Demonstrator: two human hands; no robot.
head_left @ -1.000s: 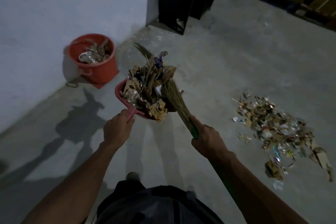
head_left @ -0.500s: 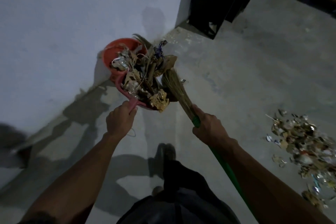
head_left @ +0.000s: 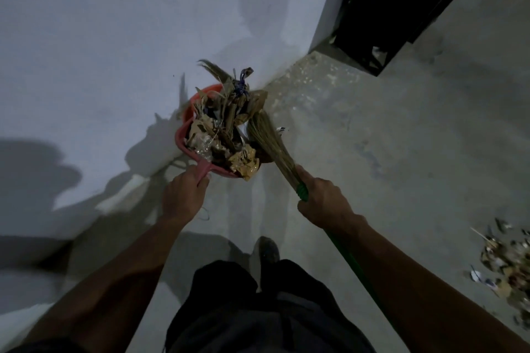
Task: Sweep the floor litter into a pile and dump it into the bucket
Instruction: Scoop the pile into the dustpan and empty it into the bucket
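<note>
Your left hand [head_left: 183, 197] grips the pink handle of the dustpan [head_left: 183, 137], which is heaped with litter [head_left: 220, 134] and held over the orange bucket [head_left: 198, 97] by the wall. Your right hand [head_left: 324, 203] is wrapped round the green-handled grass broom [head_left: 272, 143], bristles pressed against the load. On the floor [head_left: 401, 152] far right lies the remaining litter pile [head_left: 504, 263].
</note>
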